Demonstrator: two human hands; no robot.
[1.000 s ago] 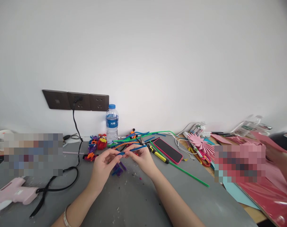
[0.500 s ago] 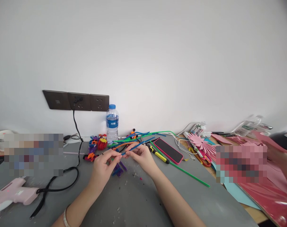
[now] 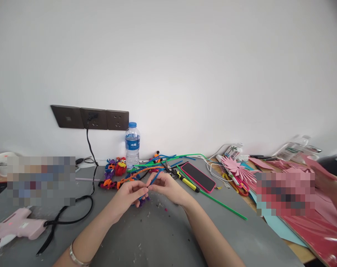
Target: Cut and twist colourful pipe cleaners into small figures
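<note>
My left hand (image 3: 133, 193) and my right hand (image 3: 161, 187) meet over the grey table. Between the fingertips of both hands is a blue pipe cleaner (image 3: 155, 177), its free end pointing up and to the right. Both hands are closed in a pinch on it. Purple pipe cleaner pieces (image 3: 144, 201) lie just below the fingers, partly covered by them. Behind my hands, an orange pipe cleaner (image 3: 146, 170) arches beside green and blue ones. Yellow-and-black pliers (image 3: 186, 181) rest to the right of my right hand.
A water bottle (image 3: 132, 145) stands at the wall beside small fuzzy figures (image 3: 120, 166). A phone (image 3: 198, 177) lies right of centre. A pink glue gun (image 3: 21, 224) with a black cord is at left. Pink paper (image 3: 321, 200) and another person's hand (image 3: 328, 187) are at right.
My hands have come closer together and slightly lower. The blue pipe cleaner now shows less length above my right fingers and tilts more steeply.
</note>
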